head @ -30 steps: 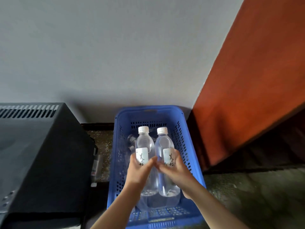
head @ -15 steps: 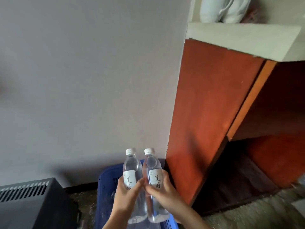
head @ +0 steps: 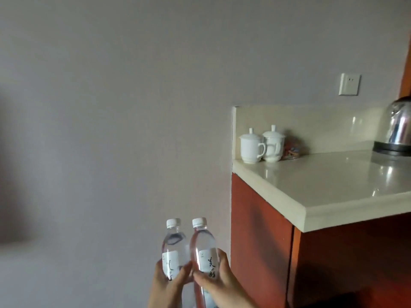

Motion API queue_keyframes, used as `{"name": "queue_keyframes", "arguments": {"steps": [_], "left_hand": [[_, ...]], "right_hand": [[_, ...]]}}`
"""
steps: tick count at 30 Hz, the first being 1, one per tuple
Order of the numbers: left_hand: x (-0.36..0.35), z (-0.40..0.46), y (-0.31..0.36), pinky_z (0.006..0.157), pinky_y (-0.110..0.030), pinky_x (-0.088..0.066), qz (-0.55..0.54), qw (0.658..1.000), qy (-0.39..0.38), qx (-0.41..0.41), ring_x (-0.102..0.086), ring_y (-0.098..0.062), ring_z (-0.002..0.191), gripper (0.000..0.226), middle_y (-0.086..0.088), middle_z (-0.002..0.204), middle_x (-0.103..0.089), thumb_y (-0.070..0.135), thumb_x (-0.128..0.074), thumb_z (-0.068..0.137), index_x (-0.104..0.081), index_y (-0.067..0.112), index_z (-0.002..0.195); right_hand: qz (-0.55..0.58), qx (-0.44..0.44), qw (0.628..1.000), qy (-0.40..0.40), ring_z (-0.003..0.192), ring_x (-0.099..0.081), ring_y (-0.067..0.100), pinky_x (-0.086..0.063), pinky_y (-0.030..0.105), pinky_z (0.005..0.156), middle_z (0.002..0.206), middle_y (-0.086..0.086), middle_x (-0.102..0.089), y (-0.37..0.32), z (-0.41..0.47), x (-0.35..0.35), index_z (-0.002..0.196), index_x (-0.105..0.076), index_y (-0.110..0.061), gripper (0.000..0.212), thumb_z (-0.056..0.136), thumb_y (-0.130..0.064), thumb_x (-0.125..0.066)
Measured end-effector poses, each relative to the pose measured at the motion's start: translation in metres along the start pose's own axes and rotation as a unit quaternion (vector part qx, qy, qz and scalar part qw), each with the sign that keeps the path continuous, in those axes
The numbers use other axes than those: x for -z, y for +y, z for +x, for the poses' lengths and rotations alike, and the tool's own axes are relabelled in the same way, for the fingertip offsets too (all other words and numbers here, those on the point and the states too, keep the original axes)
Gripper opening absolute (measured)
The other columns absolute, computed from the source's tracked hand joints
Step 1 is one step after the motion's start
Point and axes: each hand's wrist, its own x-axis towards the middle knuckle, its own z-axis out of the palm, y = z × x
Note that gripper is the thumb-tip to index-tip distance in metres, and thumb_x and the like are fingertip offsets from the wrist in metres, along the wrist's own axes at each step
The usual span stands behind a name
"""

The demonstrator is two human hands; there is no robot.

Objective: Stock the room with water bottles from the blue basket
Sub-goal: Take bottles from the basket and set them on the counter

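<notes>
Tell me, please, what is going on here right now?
A person is holding two water bottles upright, side by side: the left hand grips the left bottle, the right hand grips the right bottle. To the right is a pale countertop with two lidded white cups and a steel kettle. Neither bottle is set down yet.

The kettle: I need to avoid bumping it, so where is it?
In the head view, the kettle stands at the far right of the countertop, well right of the two lidded cups.

right bottle's label [head: 208, 263], black characters "美好"
</notes>
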Motion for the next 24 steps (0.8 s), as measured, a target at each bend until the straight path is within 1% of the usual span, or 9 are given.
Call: {"name": "queue_keyframes", "arguments": {"steps": [2,6,9,11,13,15,17,19,24], "left_hand": [[-0.008,0.001,0.026,0.037,-0.013,-0.046,-0.008,1.000,0.006,-0.024,-0.069,-0.024,0.073,0.027,-0.010,0.087,-0.067,0.002,-0.073,0.078,-0.054,0.014,0.094],[-0.026,0.002,0.069,0.036,-0.011,-0.045,-0.032,0.997,0.003,-0.074,-0.066,-0.028,0.077,0.035,-0.013,0.087,-0.064,-0.001,-0.070,0.079,-0.049,0.004,0.107],[-0.044,0.001,0.094,0.049,-0.027,-0.049,-0.040,0.994,0.015,-0.103,-0.069,-0.027,0.078,0.051,-0.010,0.084,-0.068,0.031,-0.080,0.056,-0.054,0.012,0.095],[-0.052,0.001,0.108,0.060,-0.031,-0.047,-0.053,0.992,0.018,-0.111,-0.071,-0.026,0.078,0.053,-0.008,0.082,-0.069,0.034,-0.075,0.045,-0.053,0.019,0.091],[-0.062,0.000,0.122,0.061,-0.031,-0.046,-0.062,0.991,0.010,-0.120,-0.073,-0.017,0.066,0.045,-0.007,0.081,-0.069,0.027,-0.073,0.053,-0.052,0.021,0.092],[-0.072,-0.003,0.135,0.057,-0.030,-0.044,-0.067,0.988,0.001,-0.137,-0.070,-0.007,0.052,0.039,-0.006,0.078,-0.068,0.022,-0.076,0.062,-0.051,0.020,0.091],[-0.083,-0.003,0.145,0.054,-0.028,-0.042,-0.072,0.986,-0.011,-0.147,-0.067,-0.003,0.048,0.039,-0.005,0.074,-0.067,0.017,-0.078,0.066,-0.053,0.012,0.096],[-0.094,-0.004,0.155,0.054,-0.027,-0.042,-0.074,0.985,-0.019,-0.152,-0.067,-0.003,0.048,0.037,-0.004,0.067,-0.067,0.010,-0.078,0.072,-0.052,0.007,0.099],[-0.128,0.003,0.167,0.061,-0.030,-0.047,-0.059,0.981,-0.025,-0.182,-0.072,-0.017,0.070,0.056,0.010,0.062,-0.071,0.036,-0.073,0.045,-0.053,0.015,0.093]], "right_hand": [[-0.001,0.031,1.000,-0.002,0.093,-0.068,0.004,-0.051,0.018,0.086,0.106,0.003,-0.069,-0.025,0.000,0.011,0.120,-0.037,-0.024,0.057,0.074,-0.033,-0.069],[-0.009,0.085,0.996,0.003,0.099,-0.068,0.009,-0.051,0.031,0.095,0.109,0.004,-0.070,-0.062,0.002,0.032,0.125,-0.033,-0.025,0.063,0.074,-0.036,-0.067],[-0.002,0.107,0.994,0.030,0.101,-0.066,0.006,-0.050,0.032,0.097,0.113,-0.001,-0.067,-0.085,0.002,0.049,0.136,-0.025,-0.024,0.083,0.067,-0.043,-0.068],[-0.011,0.120,0.992,0.043,0.098,-0.064,-0.005,-0.049,0.023,0.096,0.112,-0.005,-0.065,-0.100,-0.003,0.059,0.139,-0.022,-0.022,0.090,0.066,-0.045,-0.069],[-0.025,0.150,0.987,0.057,0.085,-0.059,-0.021,-0.045,0.003,0.081,0.106,-0.012,-0.061,-0.115,-0.008,0.072,0.137,-0.024,-0.020,0.075,0.078,-0.030,-0.069],[-0.031,0.166,0.983,0.069,0.081,-0.058,-0.018,-0.040,-0.003,0.071,0.109,-0.012,-0.057,-0.126,-0.011,0.086,0.138,-0.023,-0.020,0.071,0.082,-0.022,-0.066],[-0.032,0.184,0.979,0.077,0.095,-0.059,-0.009,-0.042,0.003,0.083,0.121,-0.007,-0.055,-0.133,-0.011,0.097,0.141,-0.021,-0.020,0.086,0.072,-0.034,-0.070],[-0.029,0.204,0.975,0.085,0.107,-0.061,0.004,-0.045,0.021,0.099,0.127,0.000,-0.057,-0.137,-0.009,0.108,0.141,-0.023,-0.020,0.101,0.056,-0.048,-0.068],[-0.005,0.224,0.968,0.113,0.092,-0.070,0.015,-0.052,0.035,0.094,0.107,0.006,-0.068,-0.142,-0.005,0.140,0.136,-0.027,-0.018,0.105,0.045,-0.048,-0.069]]}}
